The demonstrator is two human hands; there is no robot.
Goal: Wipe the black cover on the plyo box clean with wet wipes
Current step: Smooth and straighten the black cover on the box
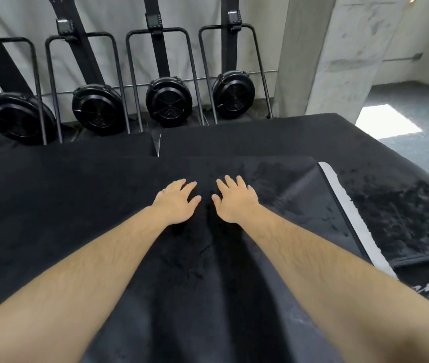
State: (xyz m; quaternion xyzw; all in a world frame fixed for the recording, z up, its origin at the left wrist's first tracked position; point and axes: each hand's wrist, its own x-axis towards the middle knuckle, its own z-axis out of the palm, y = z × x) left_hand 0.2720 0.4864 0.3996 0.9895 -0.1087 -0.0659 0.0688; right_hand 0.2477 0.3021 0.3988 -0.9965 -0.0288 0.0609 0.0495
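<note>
Upright rowing machines line the pale back wall, their tops cut off by the frame, beside a rough concrete pillar. Closer in, the black cover drapes the plyo box so fully that the box itself is hidden. Its fabric is matte and finely grained, with greyish smears toward the right and a pale strip along a creased fold there. The left hand and right hand rest palm down near the cover's middle, side by side, just apart. Their fingers are straight and splayed, gripping nothing (whatever might lie under the palms cannot be made out).
</note>
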